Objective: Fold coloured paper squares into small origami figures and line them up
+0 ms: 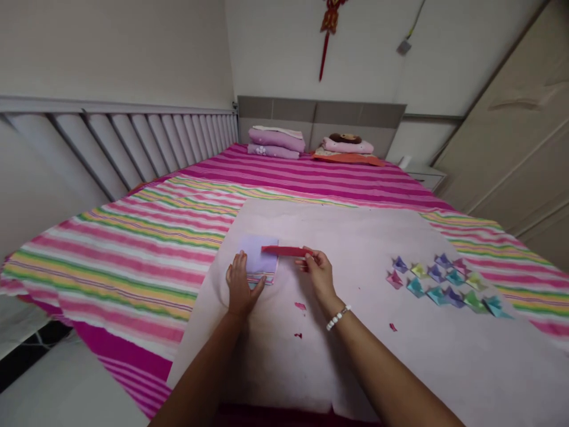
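My right hand (320,273) pinches red paper strip (284,251) at its right end. Strip's other end reaches left, over stack of lavender paper (261,255). My left hand (240,290) spread at stack's near-left edge, fingers loose, grasping nothing. Red scraps (300,306) on pale sheet (342,237), nearer me than strip.

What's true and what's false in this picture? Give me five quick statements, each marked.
1. The right hand holds red paper. True.
2. The small folded shapes lie left of the red paper. False: they lie to its right.
3. The left hand touches the lavender paper stack. True.
4. A white bracelet circles the left wrist. False: it circles the right.
5. Red scraps lie on the pale sheet. True.
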Motion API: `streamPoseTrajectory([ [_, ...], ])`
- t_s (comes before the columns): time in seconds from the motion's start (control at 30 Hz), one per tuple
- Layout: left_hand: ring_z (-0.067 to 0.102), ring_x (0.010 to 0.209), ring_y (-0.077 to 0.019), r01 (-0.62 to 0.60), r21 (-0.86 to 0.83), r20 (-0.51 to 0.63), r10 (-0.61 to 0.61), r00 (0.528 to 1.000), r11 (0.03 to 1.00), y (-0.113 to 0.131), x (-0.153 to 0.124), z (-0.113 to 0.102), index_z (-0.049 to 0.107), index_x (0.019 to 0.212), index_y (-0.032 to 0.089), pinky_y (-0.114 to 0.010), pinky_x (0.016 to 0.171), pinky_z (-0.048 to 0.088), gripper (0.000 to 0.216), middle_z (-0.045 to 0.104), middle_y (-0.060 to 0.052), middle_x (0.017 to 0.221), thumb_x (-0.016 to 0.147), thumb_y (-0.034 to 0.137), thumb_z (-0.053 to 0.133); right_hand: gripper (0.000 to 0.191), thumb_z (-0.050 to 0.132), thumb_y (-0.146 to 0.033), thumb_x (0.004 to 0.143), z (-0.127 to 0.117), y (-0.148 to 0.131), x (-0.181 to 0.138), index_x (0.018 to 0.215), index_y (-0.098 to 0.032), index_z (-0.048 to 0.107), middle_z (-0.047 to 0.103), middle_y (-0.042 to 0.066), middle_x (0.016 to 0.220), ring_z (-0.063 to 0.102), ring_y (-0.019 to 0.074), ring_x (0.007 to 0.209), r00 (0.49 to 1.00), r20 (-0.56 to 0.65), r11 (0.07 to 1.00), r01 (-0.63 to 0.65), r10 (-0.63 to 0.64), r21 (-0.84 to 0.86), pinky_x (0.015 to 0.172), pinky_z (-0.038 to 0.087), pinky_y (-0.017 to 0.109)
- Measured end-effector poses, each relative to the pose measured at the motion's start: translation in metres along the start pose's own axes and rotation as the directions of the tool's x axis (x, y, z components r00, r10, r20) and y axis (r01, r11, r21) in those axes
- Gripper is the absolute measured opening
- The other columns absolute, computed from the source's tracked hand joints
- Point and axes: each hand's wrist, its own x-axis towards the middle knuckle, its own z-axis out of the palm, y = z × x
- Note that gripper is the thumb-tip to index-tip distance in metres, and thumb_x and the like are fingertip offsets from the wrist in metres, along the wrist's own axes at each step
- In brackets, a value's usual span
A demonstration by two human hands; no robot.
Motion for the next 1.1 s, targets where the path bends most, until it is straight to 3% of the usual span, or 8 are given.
streamPoseTrajectory([
  [0.2, 0.036, 0.137, -0.0346, 0.173, -0.269, 0.021, -0.174, 0.985, 0.948, 0.028, 0.008, -0.023, 0.054, 0.125, 0.014, -0.051, 0.112, 0.022, 0.051, 0.045, -0.021, 0.144, 0.084, 0.045, 0.055, 0.033, 0.071, -0.047, 0.073, -0.051, -0.018, -0.028, 0.075, -0.023, 0.048, 0.067, 0.000, 0.076, 0.073, 0.0225, 0.078, 0.997, -0.037, 0.988, -0.068, 0.074, 0.142, 0.072, 0.058, 0.036],
  [0.33, 0.066, 0.096, -0.0299, 0.489, -0.541, 0.399, -0.303, 0.866, 0.685, 0.069, 0.006, -0.046, 0.068, 0.096, 0.016, -0.045, 0.091, 0.047, 0.050, 0.071, -0.015, 0.100, 0.088, 0.059, 0.044, 0.020, 0.067, -0.039, 0.082, -0.079, -0.033, -0.066, 0.084, -0.022, 0.057, 0.071, 0.005, 0.098, 0.067, 0.0225, 0.101, 0.999, 0.046, 0.997, -0.008, 0.005, 0.079, 0.091, 0.051, 0.038],
  [0.43, 0.069, 0.091, -0.0323, 0.909, -0.406, 0.897, -0.147, 0.416, 0.095, 0.097, 0.003, -0.059, 0.067, 0.107, 0.014, -0.046, 0.079, 0.052, 0.070, 0.072, -0.018, 0.103, 0.082, 0.073, 0.039, 0.008, 0.056, -0.030, 0.091, -0.092, -0.042, -0.101, 0.087, -0.023, 0.056, 0.067, 0.008, 0.118, 0.060, 0.0227, 0.113, 0.968, 0.219, 0.982, 0.150, -0.121, -0.119, 0.099, 0.044, 0.041],
  [0.47, 0.067, 0.100, -0.0331, 0.944, -0.328, 0.945, -0.010, 0.328, -0.019, 0.104, 0.003, -0.062, 0.065, 0.116, 0.014, -0.046, 0.082, 0.051, 0.073, 0.070, -0.019, 0.111, 0.084, 0.073, 0.037, 0.006, 0.053, -0.026, 0.093, -0.095, -0.045, -0.112, 0.088, -0.023, 0.056, 0.065, 0.009, 0.120, 0.059, 0.0229, 0.115, 0.948, 0.282, 0.963, 0.203, -0.148, -0.179, 0.099, 0.044, 0.041],
  [0.53, 0.067, 0.101, -0.0312, 0.959, -0.256, 0.958, 0.100, 0.268, -0.120, 0.114, 0.001, -0.066, 0.065, 0.118, 0.013, -0.042, 0.084, 0.051, 0.070, 0.070, -0.018, 0.112, 0.086, 0.069, 0.039, 0.008, 0.049, -0.020, 0.094, -0.099, -0.047, -0.130, 0.092, -0.024, 0.055, 0.063, 0.012, 0.124, 0.058, 0.0235, 0.116, 0.889, 0.421, 0.919, 0.304, -0.179, -0.250, 0.097, 0.046, 0.041],
  [0.7, 0.070, 0.091, -0.0263, 0.927, -0.361, 0.933, -0.037, 0.359, -0.101, 0.128, -0.004, -0.068, 0.069, 0.109, 0.011, -0.033, 0.079, 0.052, 0.035, 0.074, -0.014, 0.103, 0.079, 0.029, 0.071, 0.031, 0.042, -0.007, 0.091, -0.106, -0.045, -0.151, 0.113, -0.024, 0.055, 0.055, 0.013, 0.136, 0.050, 0.0234, 0.128, 0.784, 0.575, 0.818, 0.479, -0.236, -0.318, 0.102, 0.045, 0.042],
  [0.93, 0.072, 0.085, -0.0262, 0.899, -0.419, 0.896, -0.221, 0.386, -0.127, 0.149, -0.003, -0.074, 0.070, 0.104, 0.011, -0.031, 0.072, 0.055, 0.039, 0.077, -0.012, 0.092, 0.069, 0.028, 0.079, 0.042, 0.048, -0.013, 0.092, -0.116, -0.048, -0.138, 0.130, -0.031, 0.056, 0.032, 0.008, 0.153, 0.052, 0.0247, 0.124, 0.895, 0.298, 0.791, 0.437, -0.332, -0.428, 0.100, 0.047, 0.042],
  [1.1, 0.071, 0.087, -0.0260, 0.894, -0.431, 0.883, -0.263, 0.389, -0.123, 0.157, -0.005, -0.077, 0.068, 0.106, 0.012, -0.030, 0.071, 0.055, 0.041, 0.076, -0.010, 0.091, 0.070, 0.029, 0.078, 0.039, 0.060, -0.028, 0.089, -0.117, -0.046, -0.130, 0.127, -0.036, 0.058, 0.046, 0.006, 0.145, 0.058, 0.0249, 0.117, 0.987, 0.131, 0.977, 0.115, -0.093, -0.179, 0.096, 0.049, 0.045],
])
